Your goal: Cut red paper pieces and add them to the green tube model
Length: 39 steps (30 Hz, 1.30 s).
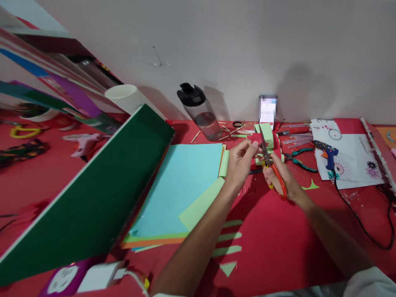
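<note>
My left hand [241,161] pinches a small piece of red paper [256,137] between thumb and fingers. My right hand [286,179] grips scissors [282,185] with red and yellow handles. The scissor blades point up and away, right beside the red paper; whether they touch it I cannot tell. Just behind both hands stands a light green paper piece [267,134]. Under my left forearm, a light green sheet [201,204] lies on a stack of coloured paper topped with light blue [185,177]. Several green strips [230,236] lie to the right of that forearm.
A tilted dark green board [93,194] rises on the left. A water bottle [204,117] and a propped phone [267,110] stand by the wall. Pliers [301,159] and a blue glue gun [331,154] with its cable lie right. A white charger [100,276] sits front left.
</note>
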{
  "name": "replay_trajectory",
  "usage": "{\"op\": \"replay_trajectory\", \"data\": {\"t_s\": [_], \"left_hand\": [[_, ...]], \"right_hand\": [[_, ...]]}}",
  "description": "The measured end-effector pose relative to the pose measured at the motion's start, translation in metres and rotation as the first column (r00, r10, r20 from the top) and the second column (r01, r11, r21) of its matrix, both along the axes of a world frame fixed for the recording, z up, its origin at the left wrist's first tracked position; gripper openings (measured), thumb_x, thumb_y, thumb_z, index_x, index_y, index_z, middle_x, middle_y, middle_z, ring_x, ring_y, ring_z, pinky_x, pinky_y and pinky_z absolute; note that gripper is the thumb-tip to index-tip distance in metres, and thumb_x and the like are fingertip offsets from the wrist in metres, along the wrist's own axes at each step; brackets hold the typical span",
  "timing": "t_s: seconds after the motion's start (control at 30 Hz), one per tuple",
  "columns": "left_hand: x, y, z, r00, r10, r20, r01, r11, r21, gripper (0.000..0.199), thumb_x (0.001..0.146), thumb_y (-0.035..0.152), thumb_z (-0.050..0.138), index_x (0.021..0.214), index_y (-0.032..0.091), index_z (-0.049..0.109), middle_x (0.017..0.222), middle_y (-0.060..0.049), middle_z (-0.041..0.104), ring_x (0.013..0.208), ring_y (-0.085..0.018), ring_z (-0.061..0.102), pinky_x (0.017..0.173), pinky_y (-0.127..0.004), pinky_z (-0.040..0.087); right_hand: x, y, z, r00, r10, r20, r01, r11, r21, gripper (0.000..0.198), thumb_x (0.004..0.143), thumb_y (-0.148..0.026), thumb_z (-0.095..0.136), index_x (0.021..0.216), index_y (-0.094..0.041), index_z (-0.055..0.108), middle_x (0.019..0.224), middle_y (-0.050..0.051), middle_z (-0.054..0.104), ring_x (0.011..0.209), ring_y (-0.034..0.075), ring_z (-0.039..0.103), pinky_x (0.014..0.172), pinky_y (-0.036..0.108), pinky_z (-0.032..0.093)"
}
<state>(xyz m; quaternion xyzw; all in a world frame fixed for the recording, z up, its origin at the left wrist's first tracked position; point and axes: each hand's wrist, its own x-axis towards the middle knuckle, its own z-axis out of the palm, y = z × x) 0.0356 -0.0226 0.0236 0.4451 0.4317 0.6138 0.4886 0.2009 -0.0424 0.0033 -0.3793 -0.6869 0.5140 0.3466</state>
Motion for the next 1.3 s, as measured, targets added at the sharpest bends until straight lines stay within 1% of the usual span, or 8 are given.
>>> {"op": "replay_trajectory", "data": {"t_s": [0.2, 0.37, 0.6, 0.77, 0.83, 1.03, 1.17, 1.3], "left_hand": [[0.000, 0.000, -0.004, 0.999, 0.000, -0.045, 0.001, 1.000, 0.022, 0.036, 0.096, 0.049, 0.069, 0.075, 0.020, 0.067, 0.077, 0.000, 0.067, 0.072, -0.013, 0.061, 0.073, -0.026, 0.052], [0.000, 0.000, -0.005, 0.998, 0.008, -0.054, -0.006, 0.999, 0.034, 0.034, 0.097, 0.047, 0.067, 0.075, 0.020, 0.069, 0.077, -0.001, 0.067, 0.073, -0.014, 0.061, 0.075, -0.028, 0.052], [0.001, -0.002, -0.003, 0.999, 0.019, -0.049, -0.017, 0.999, 0.031, 0.034, 0.096, 0.046, 0.068, 0.074, 0.020, 0.068, 0.076, 0.000, 0.066, 0.075, -0.014, 0.061, 0.074, -0.027, 0.050], [0.001, -0.001, -0.003, 0.999, 0.014, -0.043, -0.014, 1.000, 0.019, 0.036, 0.095, 0.048, 0.069, 0.072, 0.020, 0.066, 0.076, 0.000, 0.067, 0.074, -0.014, 0.062, 0.074, -0.027, 0.051], [0.001, -0.001, -0.002, 0.999, 0.013, -0.032, -0.012, 1.000, 0.020, 0.035, 0.094, 0.047, 0.070, 0.072, 0.020, 0.066, 0.075, 0.000, 0.066, 0.073, -0.013, 0.061, 0.073, -0.026, 0.051], [-0.002, 0.000, 0.000, 1.000, -0.014, 0.004, 0.014, 1.000, 0.008, 0.038, 0.089, 0.050, 0.074, 0.071, 0.019, 0.064, 0.073, 0.000, 0.067, 0.068, -0.013, 0.062, 0.070, -0.026, 0.053], [-0.005, 0.002, -0.001, 1.000, -0.026, 0.006, 0.026, 1.000, 0.014, 0.037, 0.088, 0.047, 0.075, 0.068, 0.019, 0.062, 0.071, 0.001, 0.067, 0.067, -0.012, 0.062, 0.069, -0.026, 0.053], [-0.008, 0.003, -0.001, 0.999, -0.032, -0.011, 0.032, 0.999, 0.010, 0.036, 0.089, 0.046, 0.074, 0.068, 0.019, 0.063, 0.071, 0.001, 0.067, 0.068, -0.012, 0.062, 0.070, -0.026, 0.052]], "right_hand": [[0.000, 0.000, 0.000, 1.000, -0.017, 0.013, 0.017, 1.000, -0.007, 0.047, 0.101, -0.072, 0.053, 0.113, -0.026, 0.053, 0.075, -0.003, 0.055, 0.063, 0.016, 0.051, 0.059, 0.029, 0.043], [-0.001, 0.000, 0.000, 1.000, -0.013, 0.002, 0.013, 1.000, -0.001, 0.047, 0.102, -0.071, 0.051, 0.117, -0.027, 0.054, 0.076, -0.003, 0.055, 0.063, 0.017, 0.052, 0.060, 0.029, 0.044], [-0.001, 0.000, 0.000, 1.000, -0.016, -0.018, 0.016, 1.000, -0.008, 0.044, 0.103, -0.069, 0.053, 0.117, -0.027, 0.053, 0.075, -0.003, 0.053, 0.061, 0.015, 0.050, 0.056, 0.027, 0.042], [-0.001, -0.001, 0.000, 1.000, -0.022, -0.016, 0.021, 0.999, -0.029, 0.045, 0.102, -0.070, 0.054, 0.112, -0.027, 0.052, 0.077, -0.003, 0.053, 0.060, 0.015, 0.050, 0.055, 0.026, 0.042], [0.000, -0.001, 0.000, 1.000, -0.019, -0.012, 0.019, 0.999, -0.037, 0.045, 0.102, -0.070, 0.055, 0.113, -0.027, 0.052, 0.076, -0.003, 0.053, 0.060, 0.015, 0.050, 0.054, 0.026, 0.042], [0.002, 0.002, 0.009, 1.000, 0.013, 0.008, -0.013, 1.000, -0.013, 0.045, 0.102, -0.067, 0.057, 0.118, -0.025, 0.054, 0.074, -0.004, 0.051, 0.058, 0.013, 0.047, 0.053, 0.025, 0.039], [0.003, 0.003, 0.015, 0.999, 0.029, 0.015, -0.028, 0.999, -0.034, 0.047, 0.102, -0.068, 0.056, 0.117, -0.024, 0.055, 0.072, -0.005, 0.051, 0.057, 0.012, 0.046, 0.052, 0.024, 0.039], [0.004, 0.004, 0.015, 0.999, 0.025, 0.027, -0.024, 0.998, -0.052, 0.046, 0.102, -0.068, 0.056, 0.116, -0.024, 0.055, 0.072, -0.004, 0.052, 0.057, 0.012, 0.046, 0.052, 0.023, 0.039]]}}
